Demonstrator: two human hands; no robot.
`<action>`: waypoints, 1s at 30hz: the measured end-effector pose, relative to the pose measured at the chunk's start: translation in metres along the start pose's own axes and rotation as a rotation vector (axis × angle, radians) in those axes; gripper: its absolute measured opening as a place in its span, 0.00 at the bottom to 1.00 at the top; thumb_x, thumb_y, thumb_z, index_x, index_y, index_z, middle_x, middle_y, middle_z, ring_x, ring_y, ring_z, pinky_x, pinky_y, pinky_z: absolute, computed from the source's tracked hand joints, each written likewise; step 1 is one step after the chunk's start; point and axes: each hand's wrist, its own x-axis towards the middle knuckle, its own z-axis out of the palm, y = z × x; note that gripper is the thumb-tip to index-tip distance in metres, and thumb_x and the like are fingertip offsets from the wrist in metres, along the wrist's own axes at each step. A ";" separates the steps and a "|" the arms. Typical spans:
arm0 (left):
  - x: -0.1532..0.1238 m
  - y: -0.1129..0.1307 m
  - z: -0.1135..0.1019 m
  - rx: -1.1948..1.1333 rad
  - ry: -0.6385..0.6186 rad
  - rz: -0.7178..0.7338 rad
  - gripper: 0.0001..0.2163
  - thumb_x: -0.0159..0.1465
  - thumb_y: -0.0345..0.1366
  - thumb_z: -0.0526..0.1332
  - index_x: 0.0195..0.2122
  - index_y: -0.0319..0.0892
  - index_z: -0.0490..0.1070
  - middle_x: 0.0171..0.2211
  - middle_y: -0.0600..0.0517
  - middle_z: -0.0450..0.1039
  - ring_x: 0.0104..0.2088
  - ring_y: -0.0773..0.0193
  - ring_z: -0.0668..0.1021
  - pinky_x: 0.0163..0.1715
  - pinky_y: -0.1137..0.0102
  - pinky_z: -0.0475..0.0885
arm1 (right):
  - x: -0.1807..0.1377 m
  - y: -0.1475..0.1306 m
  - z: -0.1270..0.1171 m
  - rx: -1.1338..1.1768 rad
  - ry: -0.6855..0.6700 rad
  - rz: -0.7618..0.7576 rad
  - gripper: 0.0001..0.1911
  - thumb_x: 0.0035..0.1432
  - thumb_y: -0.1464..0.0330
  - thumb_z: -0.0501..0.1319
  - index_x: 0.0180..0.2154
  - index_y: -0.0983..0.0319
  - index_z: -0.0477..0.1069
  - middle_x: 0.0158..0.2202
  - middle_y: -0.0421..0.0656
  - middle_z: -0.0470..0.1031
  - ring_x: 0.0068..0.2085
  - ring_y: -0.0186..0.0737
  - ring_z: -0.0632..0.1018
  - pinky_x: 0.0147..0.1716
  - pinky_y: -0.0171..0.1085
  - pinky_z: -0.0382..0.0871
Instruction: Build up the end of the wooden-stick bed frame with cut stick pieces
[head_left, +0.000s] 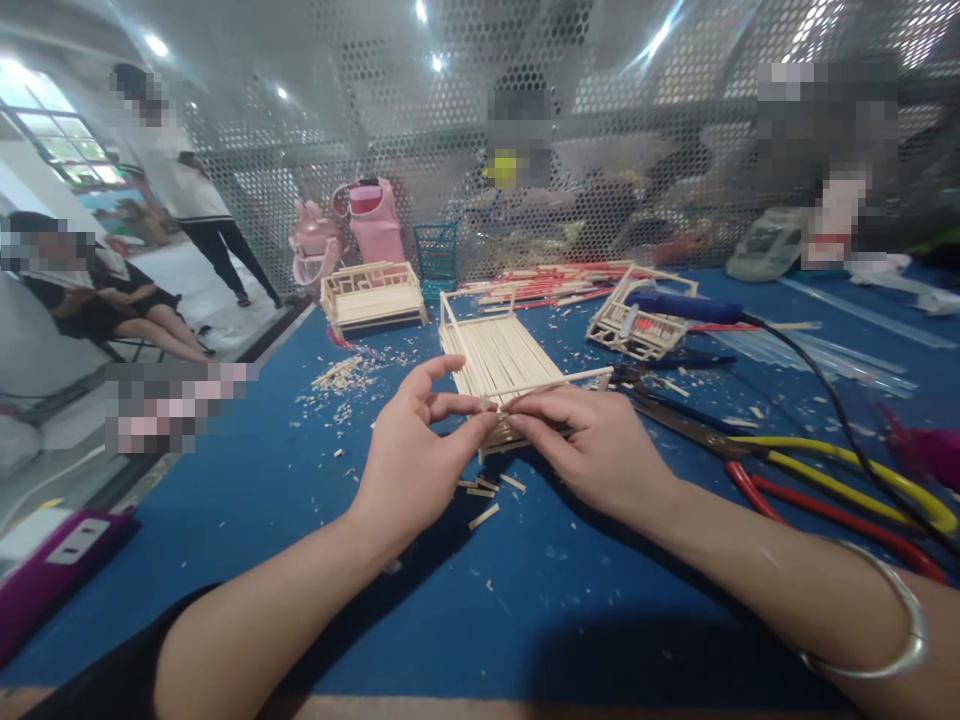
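Observation:
A miniature bed frame point(517, 345) built of pale wooden sticks stands in front of me on the blue table. At its near end, my left hand point(420, 435) pinches with thumb and a finger, the index finger raised. My right hand point(592, 440) meets it there, thumb and index finger pressed together. A tiny pale piece of stick point(496, 408) shows between the fingertips; which hand bears it is hard to tell. One longer stick point(577, 378) runs slantwise just above my right fingers. Short offcuts point(484, 515) lie below the hands.
A small stick bench point(375, 297) stands back left. At right are another stick model point(637, 325), a blue-handled corded tool point(682, 305) and pliers with red and yellow handles point(720, 440). Red and pale sticks point(540, 285) lie behind. A purple power strip point(64, 575) is front left.

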 end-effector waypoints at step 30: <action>0.016 -0.002 -0.020 0.218 -0.022 0.090 0.07 0.57 0.33 0.58 0.34 0.41 0.75 0.29 0.52 0.79 0.32 0.63 0.79 0.37 0.68 0.71 | 0.002 -0.002 0.002 -0.025 -0.045 0.035 0.07 0.57 0.74 0.58 0.29 0.61 0.73 0.28 0.40 0.78 0.30 0.35 0.76 0.31 0.32 0.66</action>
